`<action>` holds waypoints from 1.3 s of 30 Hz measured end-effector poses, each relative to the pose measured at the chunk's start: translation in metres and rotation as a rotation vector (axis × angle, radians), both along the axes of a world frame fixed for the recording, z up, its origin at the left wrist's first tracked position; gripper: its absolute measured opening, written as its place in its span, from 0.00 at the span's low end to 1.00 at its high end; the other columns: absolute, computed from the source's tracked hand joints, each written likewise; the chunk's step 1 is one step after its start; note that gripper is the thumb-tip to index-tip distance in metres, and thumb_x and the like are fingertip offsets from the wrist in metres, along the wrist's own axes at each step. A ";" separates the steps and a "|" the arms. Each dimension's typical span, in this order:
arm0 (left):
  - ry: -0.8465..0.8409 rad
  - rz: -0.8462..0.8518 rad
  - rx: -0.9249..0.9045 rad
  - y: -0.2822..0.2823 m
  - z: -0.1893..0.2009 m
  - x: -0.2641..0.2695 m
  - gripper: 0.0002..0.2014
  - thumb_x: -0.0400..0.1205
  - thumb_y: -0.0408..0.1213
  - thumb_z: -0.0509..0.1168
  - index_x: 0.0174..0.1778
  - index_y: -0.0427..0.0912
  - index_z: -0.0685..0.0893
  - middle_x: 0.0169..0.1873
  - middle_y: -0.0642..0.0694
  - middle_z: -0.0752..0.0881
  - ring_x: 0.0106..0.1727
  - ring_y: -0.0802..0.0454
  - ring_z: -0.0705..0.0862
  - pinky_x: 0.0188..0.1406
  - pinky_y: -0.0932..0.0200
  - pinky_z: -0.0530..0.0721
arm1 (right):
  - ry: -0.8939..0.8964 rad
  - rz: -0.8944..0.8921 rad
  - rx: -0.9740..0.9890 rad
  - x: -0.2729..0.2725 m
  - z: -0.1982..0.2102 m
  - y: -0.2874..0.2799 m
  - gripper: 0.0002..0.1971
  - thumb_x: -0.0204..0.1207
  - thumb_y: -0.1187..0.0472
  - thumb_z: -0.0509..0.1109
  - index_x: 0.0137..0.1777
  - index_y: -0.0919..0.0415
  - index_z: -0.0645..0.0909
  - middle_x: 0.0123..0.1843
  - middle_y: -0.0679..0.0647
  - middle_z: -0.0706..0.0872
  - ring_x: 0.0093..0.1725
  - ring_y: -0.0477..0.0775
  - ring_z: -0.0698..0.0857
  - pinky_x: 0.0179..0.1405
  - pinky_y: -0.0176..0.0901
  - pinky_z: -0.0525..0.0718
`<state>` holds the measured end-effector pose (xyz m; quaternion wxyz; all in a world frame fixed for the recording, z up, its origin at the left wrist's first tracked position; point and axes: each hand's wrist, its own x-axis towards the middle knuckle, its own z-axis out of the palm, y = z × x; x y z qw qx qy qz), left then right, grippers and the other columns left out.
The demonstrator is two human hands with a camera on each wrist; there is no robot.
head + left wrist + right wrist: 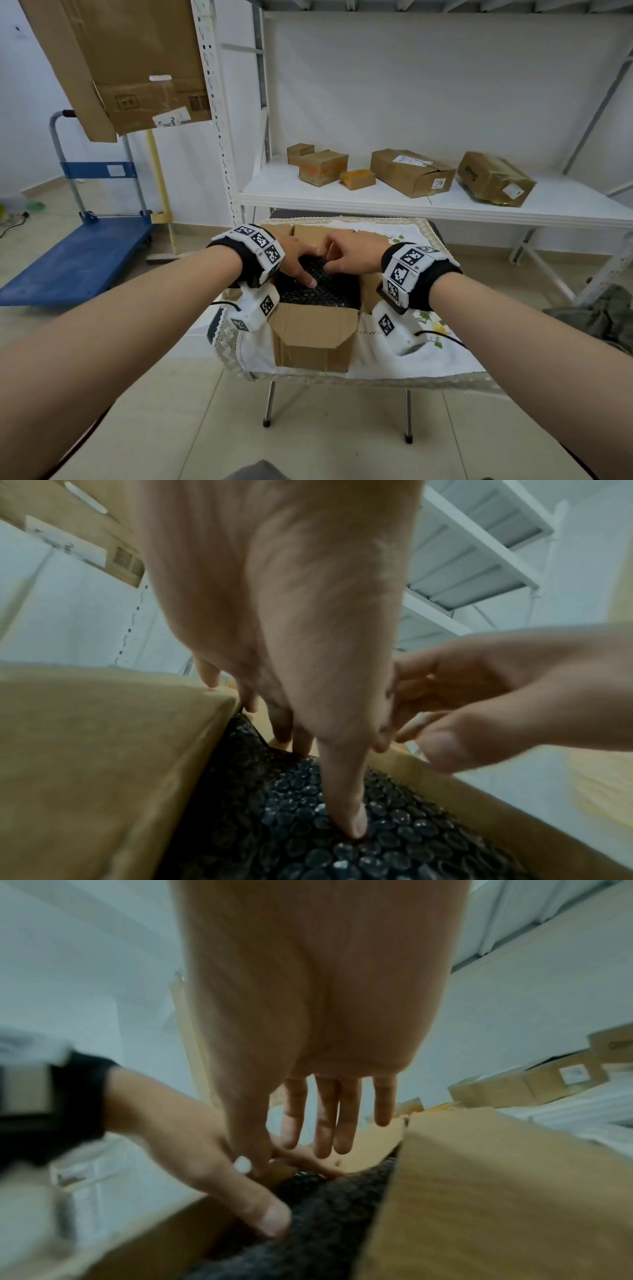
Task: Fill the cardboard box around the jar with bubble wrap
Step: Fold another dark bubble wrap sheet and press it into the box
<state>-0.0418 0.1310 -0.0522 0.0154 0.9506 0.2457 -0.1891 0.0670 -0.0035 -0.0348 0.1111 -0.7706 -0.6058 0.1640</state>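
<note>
An open cardboard box (315,339) stands on a small table, its flaps folded outward. Black bubble wrap (322,291) covers the whole opening, and the jar is hidden beneath it. My left hand (301,263) reaches in from the left with straight fingers. Its thumb (356,829) presses down into the bubble wrap (342,859), and its other fingers push at the far inner edge. My right hand (337,258) hovers over the far right part of the opening, holding nothing. In the right wrist view its fingers (322,1118) hang straight above the bubble wrap (325,1218).
The table (394,356) is covered by a white embroidered cloth. Behind it a white shelf (308,198) carries several closed cardboard boxes. A blue platform trolley (78,260) stands on the floor to the left, and a large flattened carton (130,68) hangs at the upper left.
</note>
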 end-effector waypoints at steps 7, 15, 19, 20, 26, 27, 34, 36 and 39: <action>0.044 -0.037 -0.035 -0.001 0.014 0.001 0.28 0.88 0.48 0.57 0.85 0.50 0.62 0.85 0.47 0.62 0.85 0.45 0.57 0.82 0.48 0.53 | 0.078 0.249 -0.393 -0.049 0.017 -0.036 0.42 0.61 0.37 0.84 0.70 0.49 0.67 0.67 0.52 0.74 0.58 0.52 0.78 0.55 0.46 0.81; 0.062 0.111 -0.269 0.002 0.028 0.021 0.24 0.91 0.45 0.50 0.82 0.36 0.65 0.80 0.43 0.66 0.81 0.48 0.65 0.79 0.58 0.58 | -0.138 0.314 -0.379 -0.060 0.011 -0.039 0.44 0.75 0.47 0.77 0.87 0.46 0.57 0.64 0.53 0.74 0.65 0.54 0.78 0.60 0.44 0.80; 0.058 0.085 -0.439 0.032 0.015 0.034 0.37 0.85 0.65 0.51 0.79 0.39 0.71 0.79 0.44 0.71 0.76 0.51 0.71 0.83 0.51 0.61 | 0.036 0.207 -0.168 -0.034 0.031 -0.037 0.14 0.81 0.52 0.71 0.65 0.54 0.80 0.44 0.44 0.77 0.44 0.47 0.77 0.40 0.35 0.73; 0.091 0.057 -0.478 0.045 0.008 0.038 0.49 0.74 0.77 0.53 0.82 0.43 0.68 0.81 0.46 0.69 0.80 0.50 0.67 0.85 0.46 0.58 | 0.050 0.159 -0.125 -0.025 0.032 -0.035 0.11 0.80 0.52 0.73 0.59 0.54 0.81 0.42 0.44 0.79 0.44 0.48 0.78 0.42 0.38 0.75; 0.146 -0.037 -0.281 0.012 0.053 0.007 0.68 0.50 0.87 0.59 0.86 0.54 0.59 0.84 0.54 0.63 0.85 0.52 0.59 0.86 0.44 0.52 | 0.126 -0.003 -0.131 0.002 0.007 -0.022 0.18 0.74 0.50 0.80 0.56 0.53 0.76 0.41 0.45 0.86 0.45 0.50 0.83 0.47 0.44 0.77; 0.154 -0.019 -0.277 0.012 0.052 0.004 0.66 0.53 0.81 0.69 0.86 0.55 0.57 0.84 0.56 0.63 0.85 0.52 0.59 0.85 0.45 0.53 | 0.128 -0.010 -0.137 0.002 0.003 -0.021 0.19 0.75 0.51 0.80 0.57 0.55 0.75 0.44 0.47 0.86 0.47 0.51 0.82 0.46 0.43 0.76; 0.176 -0.005 -0.053 0.000 0.023 0.003 0.60 0.60 0.58 0.83 0.85 0.58 0.56 0.80 0.52 0.69 0.81 0.45 0.67 0.80 0.39 0.66 | 0.091 -0.016 -0.242 -0.003 -0.010 -0.015 0.18 0.73 0.52 0.81 0.54 0.57 0.78 0.51 0.51 0.84 0.52 0.52 0.80 0.57 0.45 0.78; 0.179 -0.007 -0.051 -0.002 0.020 0.001 0.58 0.61 0.56 0.84 0.84 0.58 0.58 0.77 0.51 0.73 0.79 0.45 0.70 0.77 0.43 0.69 | 0.088 -0.022 -0.234 -0.003 -0.012 -0.015 0.18 0.72 0.51 0.82 0.53 0.57 0.79 0.47 0.49 0.83 0.50 0.51 0.80 0.51 0.42 0.77; 0.170 0.002 -0.034 -0.007 0.020 0.000 0.56 0.64 0.54 0.83 0.85 0.56 0.58 0.77 0.50 0.72 0.79 0.45 0.69 0.72 0.48 0.70 | 0.123 -0.062 -0.138 -0.001 -0.016 -0.015 0.19 0.66 0.51 0.86 0.48 0.54 0.80 0.45 0.46 0.81 0.52 0.52 0.80 0.46 0.39 0.76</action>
